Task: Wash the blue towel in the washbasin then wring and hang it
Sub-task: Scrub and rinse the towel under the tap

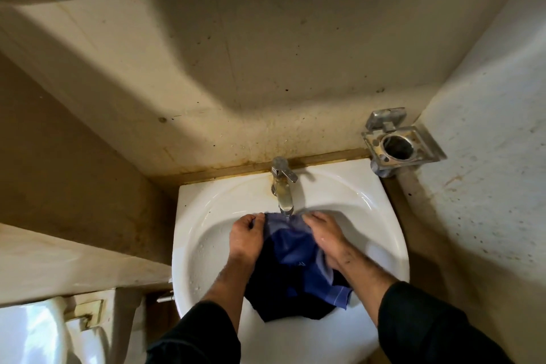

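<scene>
1. The white washbasin (381, 216) is a glossy ceramic bowl with a rounded front and a straight back edge set against the wall; water beads cling to its left inner wall.
2. Inside the bowl lies the blue towel (291, 248), bunched and soaked. Its upper part, under the tap, is mid-blue and creased. Its lower part is wet to a near-black and drapes toward the front rim of the basin.
3. One corner of the towel, at the lower right, shows a paler woven stripe along its hem. A small mark sits near the middle of the cloth, too blurred to read.
4. The left hand (246, 238) has its fingers curled, pinching the towel's upper left edge just beside the spout.
5. The right hand (325, 233) grips the upper right edge in the same way, fingers folded over the cloth. Both forearms wear dark sleeves pushed back from the wrists.
6. The tap (282, 186) is a dull chrome mixer with a short lever on top, stained yellowish along its body. Its spout ends right above the towel between the two hands.
7. A square metal holder (399, 143) with a round hole is fixed to the wall at the right, above the basin's corner; its ring holds nothing.
8. The walls are cream, speckled and stained brownish near the basin's back edge.
</scene>
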